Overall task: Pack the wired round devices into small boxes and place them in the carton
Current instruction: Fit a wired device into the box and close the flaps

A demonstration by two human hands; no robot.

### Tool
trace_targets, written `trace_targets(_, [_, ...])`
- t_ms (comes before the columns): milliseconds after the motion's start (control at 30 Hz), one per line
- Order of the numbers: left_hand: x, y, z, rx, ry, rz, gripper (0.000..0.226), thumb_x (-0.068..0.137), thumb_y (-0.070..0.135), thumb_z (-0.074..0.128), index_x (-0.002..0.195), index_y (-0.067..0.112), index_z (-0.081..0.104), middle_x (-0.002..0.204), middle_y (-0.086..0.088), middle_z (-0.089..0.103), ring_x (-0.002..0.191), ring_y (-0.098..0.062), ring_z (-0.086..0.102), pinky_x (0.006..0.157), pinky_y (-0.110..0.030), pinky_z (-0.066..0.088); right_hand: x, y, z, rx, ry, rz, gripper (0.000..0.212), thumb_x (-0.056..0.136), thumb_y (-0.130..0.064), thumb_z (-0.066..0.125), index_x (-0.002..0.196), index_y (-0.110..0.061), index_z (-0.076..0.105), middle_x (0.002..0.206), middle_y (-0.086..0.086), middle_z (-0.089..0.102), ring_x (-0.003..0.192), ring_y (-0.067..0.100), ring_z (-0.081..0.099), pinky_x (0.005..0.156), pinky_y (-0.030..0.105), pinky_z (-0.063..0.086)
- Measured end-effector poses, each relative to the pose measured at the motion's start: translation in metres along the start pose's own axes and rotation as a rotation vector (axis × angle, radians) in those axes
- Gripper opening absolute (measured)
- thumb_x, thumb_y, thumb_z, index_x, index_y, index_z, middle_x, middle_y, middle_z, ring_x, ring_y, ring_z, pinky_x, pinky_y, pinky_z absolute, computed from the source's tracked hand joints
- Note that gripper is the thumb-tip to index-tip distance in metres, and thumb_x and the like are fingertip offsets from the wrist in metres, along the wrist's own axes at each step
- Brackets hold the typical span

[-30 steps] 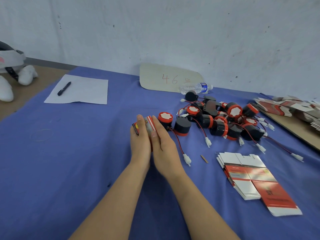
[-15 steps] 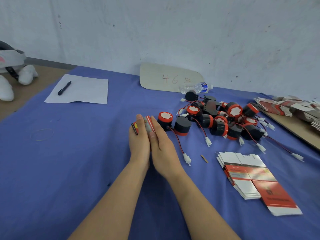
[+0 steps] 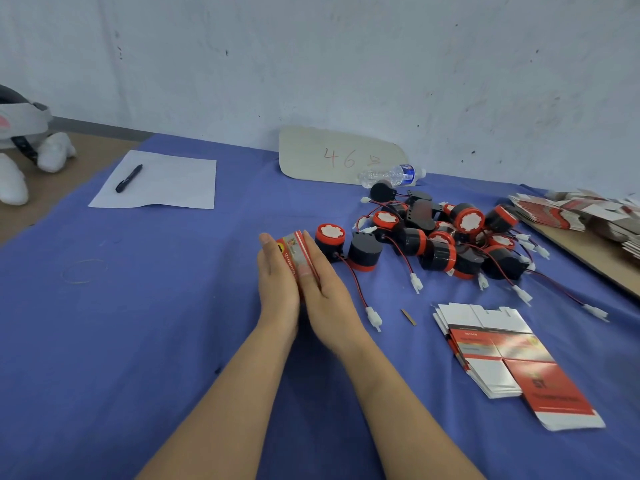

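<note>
The person is squeezing a small box (image 3: pixel 293 251) between flat palms. The left hand (image 3: pixel 277 285) and right hand (image 3: pixel 329 299) are pressing against its two sides with straight fingers, low over the blue cloth (image 3: pixel 138 323). Only the box's red-and-white top is showing, so I cannot tell whether a device is inside. To me it looks like the box is being squared up. Next would be reaching for the nearest round device (image 3: pixel 330 239), just beside the right fingertips, and tucking its wire in too.

That wire is trailing along the right hand to a white plug (image 3: pixel 374 318) and could snag. The other devices (image 3: pixel 450 237) are lying tangled in a heap. A stack of flat boxes (image 3: pixel 491 355) is waiting to the right. A water bottle (image 3: pixel 391 175), a paper sheet (image 3: pixel 162 181) and a pen (image 3: pixel 129 178) are lying well apart. I am seeing no carton.
</note>
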State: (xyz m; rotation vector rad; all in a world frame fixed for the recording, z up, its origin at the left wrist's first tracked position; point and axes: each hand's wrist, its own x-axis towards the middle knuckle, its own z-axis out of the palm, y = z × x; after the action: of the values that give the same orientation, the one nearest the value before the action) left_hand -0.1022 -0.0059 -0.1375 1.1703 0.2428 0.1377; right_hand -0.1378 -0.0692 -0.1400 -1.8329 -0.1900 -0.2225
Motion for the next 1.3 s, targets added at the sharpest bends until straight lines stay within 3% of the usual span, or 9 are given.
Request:
trace_targets(133, [0.000, 0.003, -0.002, -0.130, -0.033, -0.110, 0.066, 0.093, 0.066, 0.025, 0.127, 0.016, 0.053, 0.116, -0.009, 0.065, 0.104, -0.023, 0.065, 0.097, -0.044, 0.050, 0.000, 0.003, -0.004, -0.007, 0.089, -0.034, 0.052, 0.096, -0.019, 0.053, 0.142, -0.036, 0.035, 0.123, -0.031, 0.046, 0.109, -0.025, 0.042, 0.093, 0.004, 0.037])
trace_targets(333, [0.000, 0.004, -0.006, -0.170, -0.028, -0.159, 0.070, 0.091, 0.068, 0.025, 0.128, 0.017, 0.055, 0.109, -0.008, 0.069, 0.099, -0.023, 0.067, 0.096, -0.046, 0.051, -0.003, 0.005, -0.003, -0.109, 0.076, -0.088, 0.042, 0.099, -0.023, 0.049, 0.141, -0.023, 0.044, 0.145, -0.014, 0.044, 0.128, -0.009, 0.038, 0.100, 0.006, 0.033])
trace_targets(533, [0.005, 0.005, -0.007, -0.110, 0.000, -0.123, 0.068, 0.095, 0.064, 0.021, 0.125, 0.014, 0.057, 0.113, -0.010, 0.067, 0.102, -0.022, 0.065, 0.098, -0.041, 0.049, -0.006, 0.005, 0.004, -0.366, 0.109, -0.165, 0.039, 0.101, -0.025, 0.044, 0.140, -0.026, 0.046, 0.143, -0.010, 0.048, 0.130, 0.000, 0.040, 0.106, 0.011, 0.029])
trace_targets(633, [0.004, 0.004, -0.005, -0.052, -0.015, -0.090, 0.065, 0.096, 0.061, 0.023, 0.127, 0.012, 0.053, 0.116, -0.014, 0.064, 0.104, -0.025, 0.064, 0.098, -0.044, 0.049, -0.005, 0.006, 0.003, -0.286, 0.167, -0.158, 0.038, 0.099, -0.024, 0.048, 0.137, -0.027, 0.050, 0.134, -0.012, 0.055, 0.121, -0.004, 0.047, 0.098, 0.006, 0.034])
trace_targets(700, [0.002, 0.002, -0.002, 0.004, -0.038, -0.034, 0.062, 0.097, 0.059, 0.025, 0.126, 0.010, 0.050, 0.115, -0.016, 0.063, 0.103, -0.027, 0.064, 0.096, -0.047, 0.050, -0.003, 0.005, 0.000, -0.219, 0.180, -0.152, 0.043, 0.097, -0.019, 0.051, 0.137, -0.035, 0.047, 0.129, -0.016, 0.052, 0.115, -0.009, 0.046, 0.093, 0.005, 0.035])
trace_targets(833, [-0.001, -0.001, -0.002, 0.102, -0.068, 0.054, 0.066, 0.097, 0.059, 0.023, 0.122, 0.005, 0.051, 0.106, -0.012, 0.064, 0.103, -0.030, 0.064, 0.095, -0.048, 0.049, 0.001, 0.002, -0.003, -0.113, 0.112, -0.092, 0.051, 0.097, -0.019, 0.050, 0.119, -0.063, 0.039, 0.133, -0.016, 0.044, 0.123, -0.005, 0.041, 0.101, 0.014, 0.034])
trace_targets(1000, [-0.001, -0.006, -0.003, 0.211, -0.037, 0.126, 0.063, 0.097, 0.060, 0.018, 0.120, 0.014, 0.053, 0.110, -0.008, 0.065, 0.098, -0.020, 0.064, 0.092, -0.040, 0.051, 0.003, 0.003, -0.004, 0.027, 0.039, -0.046, 0.044, 0.098, -0.013, 0.049, 0.125, -0.048, 0.045, 0.139, -0.012, 0.048, 0.131, -0.004, 0.039, 0.108, 0.018, 0.033])
trace_targets(1167, [-0.002, 0.006, -0.005, -0.039, -0.035, -0.055, 0.063, 0.096, 0.061, 0.021, 0.134, 0.018, 0.046, 0.122, -0.008, 0.062, 0.108, -0.022, 0.062, 0.095, -0.040, 0.050, 0.000, -0.005, -0.006, 0.026, 0.001, 0.024, 0.044, 0.097, -0.023, 0.053, 0.139, -0.032, 0.043, 0.149, -0.007, 0.037, 0.138, 0.003, 0.031, 0.113, 0.026, 0.031])
trace_targets(1300, [-0.021, 0.038, 0.016, -0.116, -0.161, -0.008, 0.061, 0.098, 0.058, 0.024, 0.131, 0.016, 0.052, 0.117, -0.006, 0.065, 0.099, -0.015, 0.066, 0.075, -0.026, 0.052, -0.010, -0.030, -0.037, 0.077, 0.086, 0.064, 0.049, 0.091, -0.028, 0.064, 0.137, -0.026, 0.047, 0.127, -0.007, 0.058, 0.115, 0.008, 0.058, 0.100, 0.031, 0.048])
